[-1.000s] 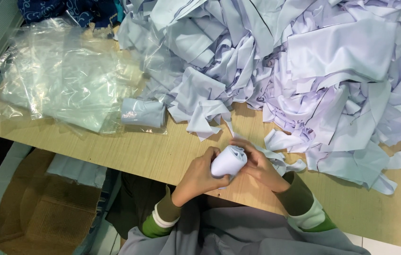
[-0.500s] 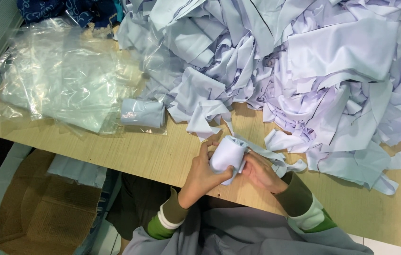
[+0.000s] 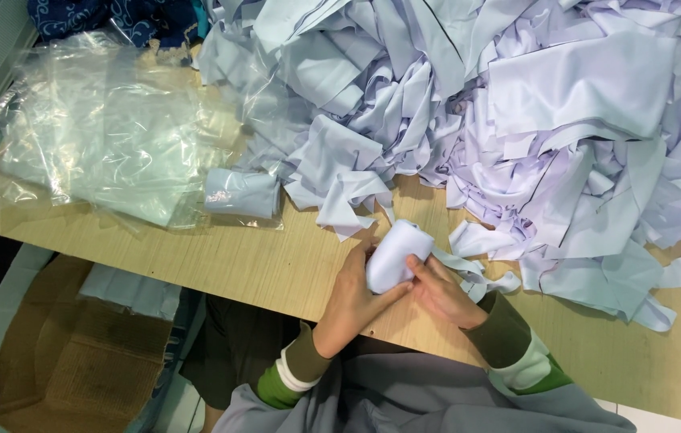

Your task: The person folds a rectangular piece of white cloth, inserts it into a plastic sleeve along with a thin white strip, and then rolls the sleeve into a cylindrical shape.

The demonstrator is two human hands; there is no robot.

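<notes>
A tight roll of pale lilac-white cloth (image 3: 397, 254) lies on the wooden table (image 3: 220, 256) near its front edge, and both hands grip it. My left hand (image 3: 354, 295) cups it from the left and below, thumb across its lower end. My right hand (image 3: 437, 287) presses its right side with the fingers. A loose strip (image 3: 477, 269) trails from the roll toward the cloth pile.
A big heap of pale cloth strips (image 3: 517, 104) covers the back and right of the table. A bagged cloth roll (image 3: 242, 193) lies left of it, beside a stack of clear plastic bags (image 3: 100, 136). A cardboard box (image 3: 60, 361) stands on the floor below left.
The roll has turned in my hands from lying low and rounded to a longer, tilted position, and it has shifted slightly away from me. The rest of the table is unchanged.
</notes>
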